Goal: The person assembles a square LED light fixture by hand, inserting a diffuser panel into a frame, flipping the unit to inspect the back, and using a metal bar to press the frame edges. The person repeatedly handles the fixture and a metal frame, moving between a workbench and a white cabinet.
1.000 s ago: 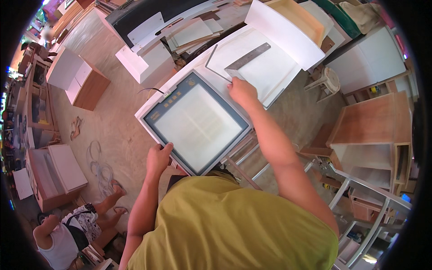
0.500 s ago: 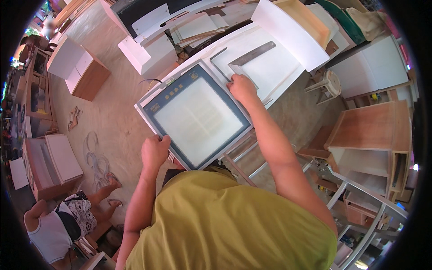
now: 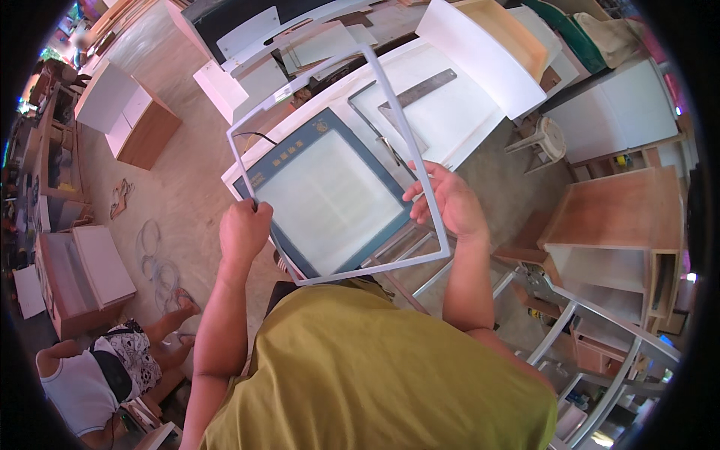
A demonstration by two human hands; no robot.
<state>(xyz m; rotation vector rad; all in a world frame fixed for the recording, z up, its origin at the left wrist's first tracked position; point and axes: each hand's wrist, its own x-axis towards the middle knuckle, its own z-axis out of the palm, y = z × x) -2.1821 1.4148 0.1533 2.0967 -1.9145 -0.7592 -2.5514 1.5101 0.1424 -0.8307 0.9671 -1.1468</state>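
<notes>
A thin light-grey rectangular frame (image 3: 397,105) is tilted up over a flat panel with a dark blue border and pale centre (image 3: 334,202). My left hand (image 3: 246,229) is closed on the frame's left side, near the panel's corner. At the opposite side, my right hand (image 3: 459,204) has its fingers spread beside and partly behind the frame's right bar; whether they touch it I cannot tell. The panel rests on a long white board (image 3: 469,124). Beyond my right hand, a metal try square (image 3: 420,90) and a thin dark angled strip (image 3: 362,91) lie on that board.
Wooden cabinets (image 3: 600,210) and a metal ladder-like frame (image 3: 592,307) stand to the right, near a round stool (image 3: 551,139). Leftward are a box-like cabinet (image 3: 150,135), coiled strip (image 3: 156,262) on the floor, and a seated person (image 3: 90,382). White panels (image 3: 319,45) lie ahead.
The grey frame has come up off the panel and now stands tilted above it. My right hand has moved back toward me and spread its fingers; my left has risen slightly.
</notes>
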